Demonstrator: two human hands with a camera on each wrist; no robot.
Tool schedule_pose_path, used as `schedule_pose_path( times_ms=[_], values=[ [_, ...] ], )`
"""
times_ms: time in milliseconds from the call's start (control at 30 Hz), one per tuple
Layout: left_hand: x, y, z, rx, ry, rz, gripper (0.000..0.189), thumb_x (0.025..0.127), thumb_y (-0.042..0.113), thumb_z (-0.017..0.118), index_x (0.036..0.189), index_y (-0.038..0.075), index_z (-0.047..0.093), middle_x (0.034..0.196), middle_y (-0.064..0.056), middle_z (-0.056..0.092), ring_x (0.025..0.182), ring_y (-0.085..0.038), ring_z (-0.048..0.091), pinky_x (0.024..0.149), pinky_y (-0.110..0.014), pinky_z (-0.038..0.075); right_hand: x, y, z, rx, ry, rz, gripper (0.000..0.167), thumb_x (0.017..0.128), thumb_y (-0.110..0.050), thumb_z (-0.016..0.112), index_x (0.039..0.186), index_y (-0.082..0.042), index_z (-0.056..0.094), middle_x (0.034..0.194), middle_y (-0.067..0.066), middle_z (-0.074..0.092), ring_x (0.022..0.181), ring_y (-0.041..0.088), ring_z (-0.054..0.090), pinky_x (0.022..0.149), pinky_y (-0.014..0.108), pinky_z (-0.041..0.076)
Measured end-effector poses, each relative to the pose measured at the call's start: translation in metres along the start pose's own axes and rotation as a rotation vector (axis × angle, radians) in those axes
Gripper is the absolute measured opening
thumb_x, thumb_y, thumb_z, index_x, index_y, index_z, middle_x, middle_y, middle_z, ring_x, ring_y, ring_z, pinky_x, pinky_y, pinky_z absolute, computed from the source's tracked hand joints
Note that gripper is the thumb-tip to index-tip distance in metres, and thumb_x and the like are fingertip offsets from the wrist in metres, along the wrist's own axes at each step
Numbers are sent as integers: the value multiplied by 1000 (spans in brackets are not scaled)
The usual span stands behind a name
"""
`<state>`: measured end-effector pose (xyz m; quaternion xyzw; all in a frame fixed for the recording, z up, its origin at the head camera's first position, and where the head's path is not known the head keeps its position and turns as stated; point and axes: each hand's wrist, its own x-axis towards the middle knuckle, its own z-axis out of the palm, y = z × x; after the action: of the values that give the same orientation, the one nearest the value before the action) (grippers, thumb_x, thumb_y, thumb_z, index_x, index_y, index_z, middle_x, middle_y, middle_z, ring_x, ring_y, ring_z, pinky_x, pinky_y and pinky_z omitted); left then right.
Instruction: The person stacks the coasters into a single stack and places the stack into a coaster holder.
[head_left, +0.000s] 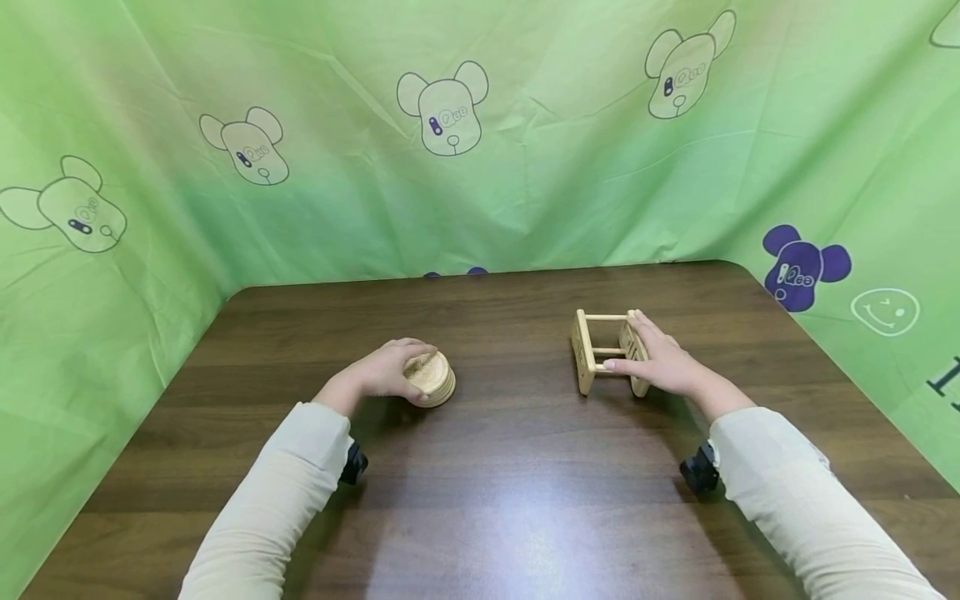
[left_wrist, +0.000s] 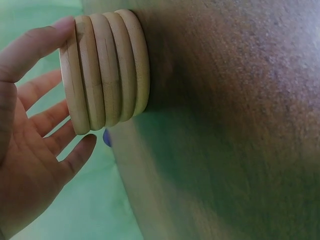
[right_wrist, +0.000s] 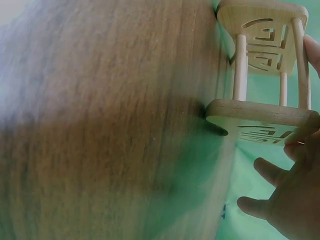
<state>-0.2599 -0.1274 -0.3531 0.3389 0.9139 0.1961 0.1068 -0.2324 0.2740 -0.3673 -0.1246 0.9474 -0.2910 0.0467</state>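
My left hand [head_left: 388, 369] holds the rim of a stack of round, pale wooden coasters [head_left: 435, 379] on the table. In the left wrist view, the thumb [left_wrist: 50, 37] lies on the edge of the top coaster, and several coasters [left_wrist: 112, 70] are lined up close together. The other fingers reach behind the stack, their contact partly hidden. To the right, my right hand [head_left: 667, 362] grips the right side panel of a wooden coaster rack [head_left: 582, 354]. This rack [right_wrist: 265, 107] has two cut-out panels joined by round rods; its slots hold no coasters.
Both things stand on a dark brown wooden table [head_left: 510, 467], with a gap of bare tabletop between them. A green curtain [head_left: 337, 217] with printed bear heads hangs behind the table and along its sides. Light glares off the near part of the tabletop.
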Motion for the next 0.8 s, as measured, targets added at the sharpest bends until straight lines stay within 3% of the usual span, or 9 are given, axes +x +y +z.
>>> schedule_pose_path(
  times_ms=[200,467,633,800],
  values=[
    [-1,-4,3,-30,5,-16,68,67,24,68,126,4,43,126,-16,40,116,-32,31,91,-42,29,1,1,1,10,10,-1,94,77,-44,59,135,7,6,139,25,-3,122,45,1,92,60,6],
    [-2,-5,4,-59,43,-53,46,83,27,56,122,5,48,127,-18,38,119,-33,30,95,-43,24,2,-3,-1,-50,4,30,94,75,-48,58,136,5,9,139,25,1,118,52,6,89,62,11],
    [-4,-7,6,-40,105,-34,41,82,22,55,118,2,51,123,-19,42,116,-32,34,95,-42,25,1,-11,-6,-85,-17,36,92,76,-48,56,135,5,11,138,28,3,117,53,7,87,63,12],
    [-5,-9,7,-42,137,-58,39,81,20,57,116,2,53,118,-16,48,113,-29,39,93,-39,29,1,-14,-9,-77,-18,30,89,78,-47,55,135,6,12,136,32,2,116,55,5,88,63,10]
  ],
)
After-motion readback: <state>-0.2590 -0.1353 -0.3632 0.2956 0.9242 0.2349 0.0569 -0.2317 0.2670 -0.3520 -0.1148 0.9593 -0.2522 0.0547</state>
